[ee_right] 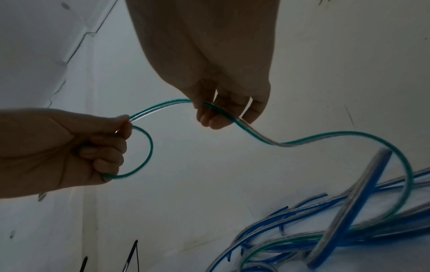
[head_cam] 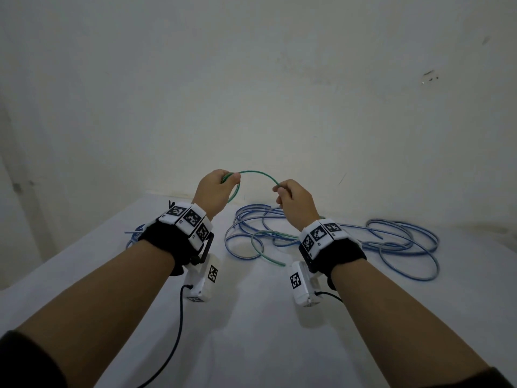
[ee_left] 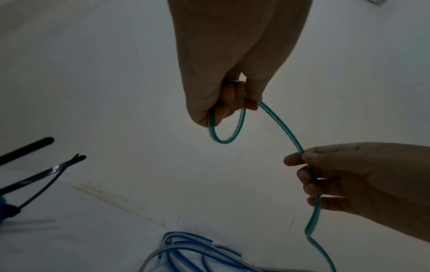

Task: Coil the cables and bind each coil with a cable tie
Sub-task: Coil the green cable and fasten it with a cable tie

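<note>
A green-striped cable (head_cam: 256,172) arcs in the air between my two raised hands. My left hand (head_cam: 221,189) grips a small loop of the cable (ee_left: 227,128) in its curled fingers. My right hand (head_cam: 285,191) pinches the same cable (ee_right: 223,112) farther along, a short way to the right. From there the green cable (ee_right: 349,134) drops to the table and runs into a loose tangle of blue cables (head_cam: 391,242). Several black cable ties (ee_left: 42,174) lie on the table to the left.
The white table (head_cam: 251,317) runs up to a pale wall (head_cam: 251,79) just behind the hands. More blue cable (head_cam: 134,236) shows behind my left wrist. Black cords hang from the wrist cameras over the near table.
</note>
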The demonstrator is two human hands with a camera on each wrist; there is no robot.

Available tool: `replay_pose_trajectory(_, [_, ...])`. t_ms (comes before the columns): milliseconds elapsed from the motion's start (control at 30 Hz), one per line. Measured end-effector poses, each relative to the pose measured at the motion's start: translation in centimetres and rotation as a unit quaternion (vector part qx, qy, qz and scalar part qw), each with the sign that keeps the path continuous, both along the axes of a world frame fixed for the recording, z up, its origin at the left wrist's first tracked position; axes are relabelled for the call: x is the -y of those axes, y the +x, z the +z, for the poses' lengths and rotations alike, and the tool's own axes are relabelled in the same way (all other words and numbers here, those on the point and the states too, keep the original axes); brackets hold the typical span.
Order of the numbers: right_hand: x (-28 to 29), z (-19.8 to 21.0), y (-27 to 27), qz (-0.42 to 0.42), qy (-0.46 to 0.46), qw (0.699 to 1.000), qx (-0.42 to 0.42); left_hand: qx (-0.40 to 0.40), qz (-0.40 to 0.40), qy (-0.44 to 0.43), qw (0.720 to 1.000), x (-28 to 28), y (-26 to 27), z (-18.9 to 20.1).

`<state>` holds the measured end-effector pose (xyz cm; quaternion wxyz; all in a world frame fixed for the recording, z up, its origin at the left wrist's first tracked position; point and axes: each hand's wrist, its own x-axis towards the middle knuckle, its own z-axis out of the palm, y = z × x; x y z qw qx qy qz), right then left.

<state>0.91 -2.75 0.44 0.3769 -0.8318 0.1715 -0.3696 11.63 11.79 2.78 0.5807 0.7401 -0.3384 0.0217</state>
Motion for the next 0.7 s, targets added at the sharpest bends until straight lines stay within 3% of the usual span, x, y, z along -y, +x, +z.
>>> replay_pose_trajectory(233, [0.8,-0.7,-1.0,0.017,-0.058,0.993,-0.099,-0.025,0.03,-0.031,0.999,-0.2,0.8,-0.2])
replay_pose_trajectory(500, [2.2,1.1,-1.6,-0.057,-0.032,0.998,0.018,0.003,-0.029,0.042,0.999,0.0,0.1,0.0])
replay_pose_trajectory(700, [2.4,1.5,-1.3,-0.052,-0.032,0.998,0.0,-0.016,-0.022,-0.005,1.0,0.0,0.2,0.8])
